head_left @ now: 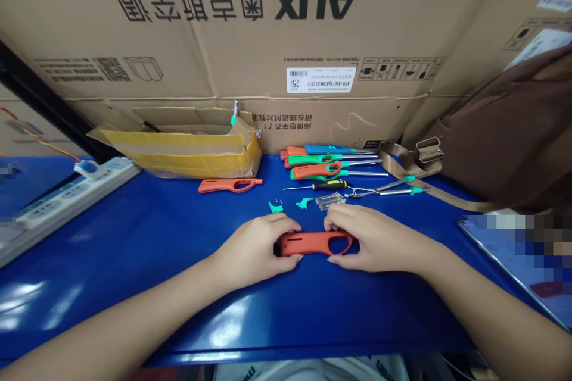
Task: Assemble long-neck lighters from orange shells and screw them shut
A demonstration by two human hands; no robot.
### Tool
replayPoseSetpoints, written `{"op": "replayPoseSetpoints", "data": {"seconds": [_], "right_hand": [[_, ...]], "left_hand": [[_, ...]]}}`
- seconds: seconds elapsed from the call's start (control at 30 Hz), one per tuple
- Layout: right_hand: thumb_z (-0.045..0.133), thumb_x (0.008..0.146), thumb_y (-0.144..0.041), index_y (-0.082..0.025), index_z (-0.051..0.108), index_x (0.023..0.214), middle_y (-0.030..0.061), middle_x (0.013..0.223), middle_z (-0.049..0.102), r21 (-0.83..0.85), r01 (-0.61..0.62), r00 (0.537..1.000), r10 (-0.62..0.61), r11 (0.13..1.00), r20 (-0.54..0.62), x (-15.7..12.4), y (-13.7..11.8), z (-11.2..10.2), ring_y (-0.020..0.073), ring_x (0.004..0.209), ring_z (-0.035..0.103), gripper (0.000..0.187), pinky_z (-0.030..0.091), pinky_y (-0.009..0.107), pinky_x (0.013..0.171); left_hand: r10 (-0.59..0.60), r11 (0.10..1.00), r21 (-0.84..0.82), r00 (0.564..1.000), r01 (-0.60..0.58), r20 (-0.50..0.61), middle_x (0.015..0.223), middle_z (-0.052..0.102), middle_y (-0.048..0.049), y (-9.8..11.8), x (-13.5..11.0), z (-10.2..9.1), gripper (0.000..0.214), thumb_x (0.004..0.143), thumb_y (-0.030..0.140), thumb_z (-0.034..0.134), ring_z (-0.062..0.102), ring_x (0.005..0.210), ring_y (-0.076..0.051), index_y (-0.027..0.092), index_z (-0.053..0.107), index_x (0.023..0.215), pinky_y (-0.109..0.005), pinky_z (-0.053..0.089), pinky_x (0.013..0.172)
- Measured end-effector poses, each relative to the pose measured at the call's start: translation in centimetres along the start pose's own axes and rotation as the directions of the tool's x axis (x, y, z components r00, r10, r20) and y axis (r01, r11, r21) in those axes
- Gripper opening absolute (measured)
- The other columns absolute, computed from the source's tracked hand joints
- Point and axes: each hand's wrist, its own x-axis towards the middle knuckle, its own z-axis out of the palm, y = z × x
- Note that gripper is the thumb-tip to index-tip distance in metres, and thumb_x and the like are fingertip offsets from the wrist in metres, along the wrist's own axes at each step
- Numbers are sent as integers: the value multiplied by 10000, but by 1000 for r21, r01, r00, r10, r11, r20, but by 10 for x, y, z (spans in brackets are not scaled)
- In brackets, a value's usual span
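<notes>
Both my hands hold one orange plastic lighter shell (pixel 315 243) flat on the blue table (pixel 156 238). My left hand (pixel 257 247) grips its left end with fingers curled round it. My right hand (pixel 370 238) pinches its right end, by the trigger opening. Just beyond lie two small teal plastic parts (pixel 276 207) (pixel 304 203) and a clear plastic piece (pixel 330 200). A second orange shell half (pixel 230 185) lies farther back to the left.
Several long-nosed lighters (pixel 330 162) in orange, green and blue lie at the back, with a black-and-yellow screwdriver (pixel 328 185) and tweezers (pixel 393 189). A taped cardboard tray (pixel 187 149), a white power strip (pixel 67 193), a brown bag (pixel 504 143) and large cartons surround the table.
</notes>
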Motion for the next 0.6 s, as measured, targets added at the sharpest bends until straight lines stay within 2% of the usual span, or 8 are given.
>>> {"op": "replayPoseSetpoints", "data": {"seconds": [0.17, 0.3, 0.47, 0.6], "right_hand": [[693, 837, -216, -214, 529, 929, 1, 926, 603, -1, -29, 999, 29, 1000, -23, -1, -1, -2, 173, 818, 530, 189, 382, 292, 734], [599, 865, -142, -211, 463, 808, -17, 828, 549, 0, -2, 1000, 2, 1000, -1, -2, 1, -3, 146, 738, 466, 163, 341, 273, 683], [556, 786, -83, -207, 375, 719, -47, 736, 471, 63, 39, 996, -43, 997, 72, -4, 3, -2, 112, 645, 390, 230, 277, 257, 601], [546, 731, -60, -201, 348, 693, -55, 706, 458, 93, 58, 995, -64, 994, 73, -6, 2, -5, 100, 633, 385, 247, 269, 249, 599]], "left_hand": [[35, 998, 45, 999, -35, 1, 1046, 694, -39, -4, 1, 0, 272, 838, 259, 741, 663, 941, -219, 203, 696, 1100, -332, 537, 800], [62, 995, 79, 998, -62, 1, 1130, 665, -59, -8, 2, 0, 297, 888, 263, 692, 653, 1023, -236, 204, 675, 1179, -362, 552, 866], [159, 982, 106, 987, -155, -29, 1253, 626, -74, -10, 2, -2, 403, 891, 207, 638, 620, 1130, -238, 212, 620, 1294, -373, 532, 976], [249, 954, 161, 968, -252, 38, 1264, 626, -64, -8, 0, -5, 462, 877, 115, 556, 609, 1133, -231, 230, 602, 1322, -363, 526, 973]]}}
